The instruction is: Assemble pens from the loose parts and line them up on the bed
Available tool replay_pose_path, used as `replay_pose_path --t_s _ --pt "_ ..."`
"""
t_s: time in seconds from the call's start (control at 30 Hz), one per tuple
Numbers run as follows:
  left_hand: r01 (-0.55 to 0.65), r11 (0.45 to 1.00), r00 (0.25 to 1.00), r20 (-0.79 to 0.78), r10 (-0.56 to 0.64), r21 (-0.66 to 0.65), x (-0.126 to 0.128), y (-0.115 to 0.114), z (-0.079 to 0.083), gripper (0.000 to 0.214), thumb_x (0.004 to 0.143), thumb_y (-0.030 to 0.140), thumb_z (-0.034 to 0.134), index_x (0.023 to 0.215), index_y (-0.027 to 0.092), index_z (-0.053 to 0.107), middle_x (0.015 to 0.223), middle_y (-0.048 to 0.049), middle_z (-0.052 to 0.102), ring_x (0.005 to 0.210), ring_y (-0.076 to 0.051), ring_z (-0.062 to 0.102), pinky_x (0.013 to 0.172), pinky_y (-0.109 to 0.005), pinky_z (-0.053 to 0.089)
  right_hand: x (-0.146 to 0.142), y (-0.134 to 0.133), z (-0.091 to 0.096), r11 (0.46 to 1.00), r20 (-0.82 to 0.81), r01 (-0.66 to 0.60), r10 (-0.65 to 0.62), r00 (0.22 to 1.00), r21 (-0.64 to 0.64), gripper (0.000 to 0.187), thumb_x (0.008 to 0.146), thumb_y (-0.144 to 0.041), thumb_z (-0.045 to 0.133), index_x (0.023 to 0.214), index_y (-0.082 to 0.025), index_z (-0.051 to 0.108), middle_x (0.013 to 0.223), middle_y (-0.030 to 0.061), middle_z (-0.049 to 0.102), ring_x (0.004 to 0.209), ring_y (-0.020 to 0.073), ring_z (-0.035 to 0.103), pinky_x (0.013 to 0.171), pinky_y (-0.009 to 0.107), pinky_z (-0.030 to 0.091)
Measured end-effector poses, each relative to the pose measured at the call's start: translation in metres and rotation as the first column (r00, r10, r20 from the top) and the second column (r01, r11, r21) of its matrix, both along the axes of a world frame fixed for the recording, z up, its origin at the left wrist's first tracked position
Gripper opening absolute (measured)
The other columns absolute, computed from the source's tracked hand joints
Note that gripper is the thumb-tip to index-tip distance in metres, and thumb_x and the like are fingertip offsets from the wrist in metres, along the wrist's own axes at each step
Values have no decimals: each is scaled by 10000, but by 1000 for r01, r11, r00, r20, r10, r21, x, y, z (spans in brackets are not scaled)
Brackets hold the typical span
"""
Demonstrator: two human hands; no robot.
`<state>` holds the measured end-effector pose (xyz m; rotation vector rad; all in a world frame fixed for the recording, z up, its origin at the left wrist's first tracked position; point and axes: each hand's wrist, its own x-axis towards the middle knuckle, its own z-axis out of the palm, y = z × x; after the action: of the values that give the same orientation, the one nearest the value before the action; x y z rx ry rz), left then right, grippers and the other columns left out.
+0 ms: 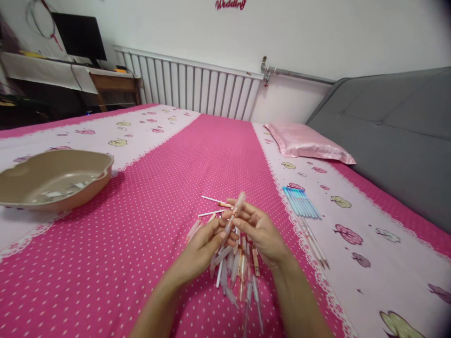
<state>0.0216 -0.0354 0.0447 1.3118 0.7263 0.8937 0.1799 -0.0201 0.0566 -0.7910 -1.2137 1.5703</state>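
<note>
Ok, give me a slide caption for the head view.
Left hand and right hand holding a translucent pen barrel over loose pen parts on a pink polka-dot bedspread.

Forearms (165, 288) extended, left grip (205, 238) and right grip (263, 231) close together, fingers (251, 208) curled

The bed (218, 155) has a dotted pink cover (169, 188) with pale bands (338, 281). A beige basin (52, 164) stands toward its left edge, a pink pillow (310, 143) near its far right corner; blue pens (301, 203) and slim whitish sticks (313, 241) lie between loose pen parts (234, 265) and the right edge.
</note>
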Motion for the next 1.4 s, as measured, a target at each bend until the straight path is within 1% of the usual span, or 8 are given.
replay_pose_path --t_s 0.3,0.53,0.67,0.93,1.07,1.17,1.27,1.4 --pt "0 1000 1000 -26 0 -1 0 -2 1 242 885 311 472 1066 173 554 952 -50 604 880 -148 567 830 -316 448 -4 1 -2 981 140 178 -188 972 83 388 649 -266 767 998 -201 612 787 -12 593 697 105 555 602 206 451" --pt "-1 1000 1000 15 1 -16 0 0 1 285 876 309 484 1123 178 542 970 -60 591 903 -168 570 883 -362 434 0 -1 4 1000 5 -30 30 1000 -1 447 761 -299 663 1178 -238 513 1054 68 620 814 156 606 675 295 506" --pt "-4 1000 998 61 4 -7 1 -1 3 317 873 295 492 1170 188 521 1075 -81 581 934 -170 565 891 -353 430 -1 -2 4 1000 12 -12 13 1000 -16 392 741 -311 679 1104 -218 562 917 48 652 649 128 587 581 270 488" --pt "7 1000 1000 26 -7 19 -1 -2 -2 277 890 344 456 1088 182 562 1013 -64 597 935 -176 557 865 -351 433 -5 1 -4 984 143 147 -160 977 97 375 658 -291 760 998 -206 625 808 3 599 765 134 563 659 238 463" --pt "-10 1000 1000 13 10 11 -2 -2 -2 286 883 347 469 1099 182 560 999 -66 593 919 -173 560 856 -345 436 -3 -1 -2 995 70 77 -81 994 58 414 710 -291 718 1099 -233 589 1034 56 616 928 171 568 748 281 479" --pt "-4 1000 1000 3 4 -2 -2 -2 1 300 886 337 470 1122 172 552 991 -74 599 907 -167 570 861 -342 439 -1 -2 1 1000 5 0 0 1000 27 437 762 -286 667 1180 -267 540 1157 71 594 873 157 595 724 292 494" --pt "-10 1000 1000 27 10 -4 -1 -2 2 341 883 318 481 1196 186 514 1060 -81 594 944 -171 568 881 -341 435 -1 -3 2 1000 -2 -27 27 1000 0 418 771 -283 656 1175 -256 553 1072 65 632 709 126 596 610 264 495" --pt "-10 1000 997 77 10 -4 0 -2 0 366 872 299 505 1226 204 499 1155 -84 573 1012 -177 554 906 -331 424 -2 -3 1 1000 28 5 -6 1000 13 389 736 -277 693 1112 -234 602 949 46 651 705 136 600 591 262 499"
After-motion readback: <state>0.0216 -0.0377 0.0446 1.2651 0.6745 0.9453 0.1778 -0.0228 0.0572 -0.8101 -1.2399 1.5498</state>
